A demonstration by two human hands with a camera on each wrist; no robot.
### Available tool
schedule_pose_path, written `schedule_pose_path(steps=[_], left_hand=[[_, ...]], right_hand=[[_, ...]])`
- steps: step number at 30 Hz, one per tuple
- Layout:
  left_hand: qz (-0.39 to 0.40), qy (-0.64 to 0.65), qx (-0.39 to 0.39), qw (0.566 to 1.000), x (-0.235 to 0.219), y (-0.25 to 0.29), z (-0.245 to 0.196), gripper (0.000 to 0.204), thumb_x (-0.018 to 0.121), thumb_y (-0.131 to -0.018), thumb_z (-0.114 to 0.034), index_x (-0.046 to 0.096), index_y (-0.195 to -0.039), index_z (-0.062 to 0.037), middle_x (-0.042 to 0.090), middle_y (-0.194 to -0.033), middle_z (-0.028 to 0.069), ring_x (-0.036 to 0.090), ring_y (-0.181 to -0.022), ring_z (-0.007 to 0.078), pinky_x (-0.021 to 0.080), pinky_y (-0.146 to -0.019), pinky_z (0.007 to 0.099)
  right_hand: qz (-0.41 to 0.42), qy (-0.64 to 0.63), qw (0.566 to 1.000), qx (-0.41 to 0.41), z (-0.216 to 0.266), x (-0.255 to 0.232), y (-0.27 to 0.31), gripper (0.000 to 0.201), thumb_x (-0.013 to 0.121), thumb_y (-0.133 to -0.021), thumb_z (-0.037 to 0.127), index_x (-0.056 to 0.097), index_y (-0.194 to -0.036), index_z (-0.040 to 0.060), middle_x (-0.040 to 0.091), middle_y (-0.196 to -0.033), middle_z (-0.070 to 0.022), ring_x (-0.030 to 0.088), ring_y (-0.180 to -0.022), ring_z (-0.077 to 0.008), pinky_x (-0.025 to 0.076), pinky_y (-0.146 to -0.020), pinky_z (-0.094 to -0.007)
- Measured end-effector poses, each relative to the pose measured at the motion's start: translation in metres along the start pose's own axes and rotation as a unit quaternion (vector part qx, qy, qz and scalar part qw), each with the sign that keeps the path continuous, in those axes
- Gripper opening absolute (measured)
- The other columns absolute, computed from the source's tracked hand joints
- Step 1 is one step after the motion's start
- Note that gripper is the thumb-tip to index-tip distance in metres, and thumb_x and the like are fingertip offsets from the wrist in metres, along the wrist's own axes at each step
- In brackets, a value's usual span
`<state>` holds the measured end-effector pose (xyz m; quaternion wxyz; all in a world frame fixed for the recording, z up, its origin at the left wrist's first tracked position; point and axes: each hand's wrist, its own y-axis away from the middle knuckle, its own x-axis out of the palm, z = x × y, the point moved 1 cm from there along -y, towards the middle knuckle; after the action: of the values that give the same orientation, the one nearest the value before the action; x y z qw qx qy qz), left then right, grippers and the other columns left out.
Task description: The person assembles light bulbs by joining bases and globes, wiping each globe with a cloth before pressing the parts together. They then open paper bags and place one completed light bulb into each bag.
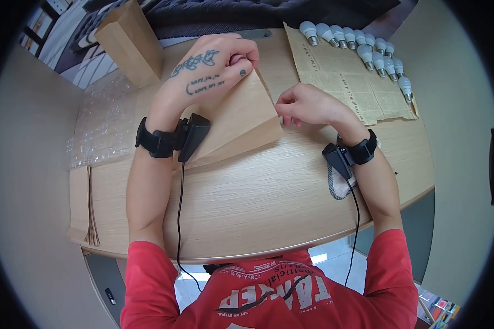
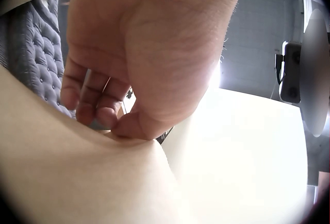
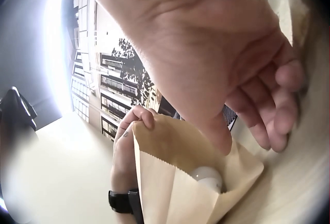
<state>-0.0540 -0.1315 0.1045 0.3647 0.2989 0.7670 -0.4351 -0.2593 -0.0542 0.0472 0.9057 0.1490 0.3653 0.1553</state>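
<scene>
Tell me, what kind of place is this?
Probably a packing desk in an office or home: a wooden table with paper bags, a row of bulbs, and bubble wrap.

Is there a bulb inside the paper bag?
Yes, the right wrist view shows a white bulb lying inside the open mouth of the paper bag.

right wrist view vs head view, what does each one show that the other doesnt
Only the right wrist view looks into the open mouth of the paper bag, where a light bulb sits inside. Only the head view takes in the rest of the table: a row of bulbs on a newspaper sheet, a second bag standing upright, bubble wrap. Both show the left hand and the right hand pinching the bag's opening.
</scene>
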Motion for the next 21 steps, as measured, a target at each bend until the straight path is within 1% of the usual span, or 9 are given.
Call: schedule_pose_path(steps=[4,7,9,10,13,15,16,19,21], left_hand=[[-0.008,0.02,-0.015,1.0,-0.004,0.002,-0.004,0.01,0.051,-0.084,-0.007,0.06,-0.085,-0.0026,0.055,-0.075,0.0027,0.049,-0.065,0.0108,0.039,-0.059,0.025],[-0.044,0.07,-0.052,0.995,-0.017,0.004,-0.007,0.011,0.052,-0.084,-0.006,0.062,-0.086,-0.0027,0.057,-0.076,0.0005,0.052,-0.068,0.0081,0.041,-0.063,0.0231],[-0.083,0.128,-0.089,0.984,-0.026,0.009,-0.002,0.013,0.053,-0.083,-0.007,0.065,-0.088,-0.0035,0.061,-0.075,0.0016,0.056,-0.069,0.0092,0.044,-0.065,0.0237],[-0.106,0.157,-0.078,0.979,-0.031,0.011,0.0,0.013,0.053,-0.084,-0.006,0.065,-0.088,-0.003,0.061,-0.076,0.0002,0.056,-0.07,0.0076,0.044,-0.066,0.0225],[-0.162,0.216,-0.055,0.961,-0.048,0.02,0.002,0.014,0.049,-0.086,0.0,0.064,-0.087,-0.0008,0.061,-0.081,-0.0027,0.055,-0.074,0.0049,0.045,-0.07,0.0202],[-0.192,0.261,-0.076,0.943,-0.051,0.032,0.013,0.014,0.05,-0.088,0.0,0.064,-0.089,-0.001,0.061,-0.083,-0.0018,0.056,-0.077,0.005,0.046,-0.072,0.0208],[-0.207,0.284,-0.086,0.932,-0.05,0.037,0.017,0.013,0.051,-0.088,0.0,0.064,-0.09,-0.0011,0.061,-0.085,-0.0013,0.056,-0.078,0.0051,0.046,-0.072,0.0211],[-0.252,0.341,-0.103,0.9,-0.048,0.055,0.021,0.013,0.053,-0.092,-0.004,0.064,-0.096,-0.0024,0.061,-0.087,-0.0006,0.058,-0.082,0.0065,0.048,-0.075,0.0222],[-0.251,0.34,-0.12,0.898,-0.047,0.066,0.016,0.013,0.053,-0.093,-0.006,0.064,-0.101,-0.0037,0.061,-0.087,-0.0006,0.059,-0.084,0.0073,0.048,-0.075,0.0223]], right_hand=[[0.015,-0.075,0.995,-0.059,-0.012,0.004,-0.01,0.029,0.066,-0.089,0.028,0.071,-0.086,-0.0012,0.064,-0.066,-0.0052,0.057,-0.058,-0.0113,0.047,-0.059,-0.0256],[-0.045,-0.166,0.983,-0.069,-0.001,-0.011,0.0,0.023,0.066,-0.089,0.023,0.071,-0.086,0.0013,0.065,-0.07,-0.0036,0.056,-0.06,-0.0094,0.044,-0.057,-0.0251],[-0.101,-0.211,0.965,-0.12,0.01,-0.02,0.012,0.022,0.065,-0.091,0.024,0.071,-0.087,0.0033,0.066,-0.075,-0.0013,0.058,-0.067,-0.0084,0.044,-0.06,-0.0234],[-0.127,-0.234,0.953,-0.143,0.014,-0.023,0.017,0.022,0.064,-0.092,0.025,0.071,-0.088,0.0043,0.066,-0.078,-0.0002,0.059,-0.07,-0.0079,0.044,-0.061,-0.0226],[-0.146,-0.296,0.894,-0.302,0.033,-0.018,0.032,0.023,0.06,-0.096,0.027,0.071,-0.094,0.0063,0.067,-0.087,0.0024,0.061,-0.084,-0.0075,0.045,-0.068,-0.0224],[-0.16,-0.291,0.887,-0.32,0.032,-0.017,0.03,0.025,0.057,-0.098,0.029,0.07,-0.099,0.0066,0.067,-0.094,0.0016,0.061,-0.089,-0.0079,0.047,-0.073,-0.0235],[-0.168,-0.289,0.883,-0.328,0.031,-0.016,0.029,0.027,0.056,-0.099,0.029,0.069,-0.102,0.0067,0.067,-0.097,0.0012,0.06,-0.092,-0.0081,0.048,-0.076,-0.0241],[-0.171,-0.279,0.911,-0.25,0.017,-0.018,0.016,0.032,0.052,-0.101,0.031,0.064,-0.115,0.006,0.066,-0.106,-0.0032,0.061,-0.092,-0.01,0.051,-0.078,-0.0267],[-0.122,-0.264,0.939,-0.181,0.009,-0.016,0.013,0.035,0.048,-0.102,0.031,0.06,-0.122,0.0039,0.066,-0.105,-0.0057,0.064,-0.092,-0.0119,0.052,-0.077,-0.0266]])
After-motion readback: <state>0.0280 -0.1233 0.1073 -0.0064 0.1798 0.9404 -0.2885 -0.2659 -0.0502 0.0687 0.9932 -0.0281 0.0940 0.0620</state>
